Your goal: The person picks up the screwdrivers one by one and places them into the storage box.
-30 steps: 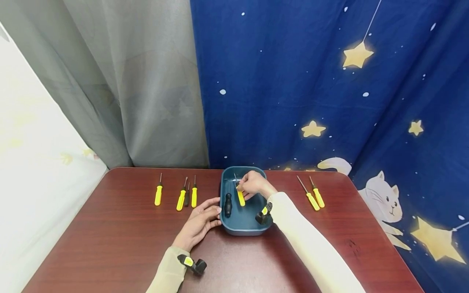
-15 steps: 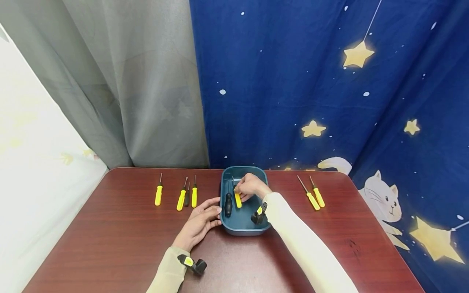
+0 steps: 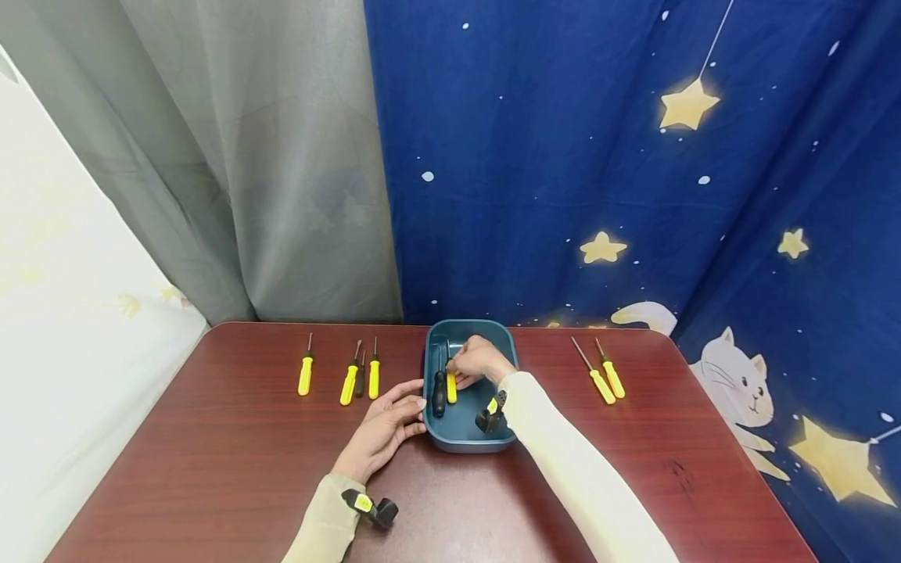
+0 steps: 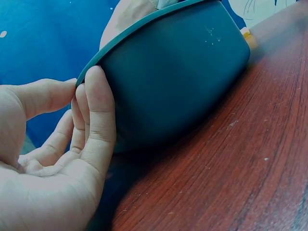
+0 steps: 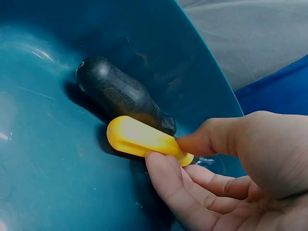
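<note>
Yellow screwdriver (image 5: 139, 137) sits inside the teal tray (image 3: 468, 448), just right of your left hand (image 3: 383, 430), its loose fingers touching the outer wall — palm side seen only from the left wrist. Your right hand (image 3: 481, 360) pinches the yellow handle, beside the black screwdriver (image 5: 118, 91) — only the head view shows four screwdrivers (image 3: 348, 385) further left.

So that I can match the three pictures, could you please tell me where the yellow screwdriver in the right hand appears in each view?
Head: the yellow screwdriver is midway across, below mid-height, just right of the black-handled screwdriver.
Left wrist: it cannot be seen.
Right wrist: its handle is near the centre, pinched by the right hand.
Shared landmark: the teal box, in all three views.
</note>
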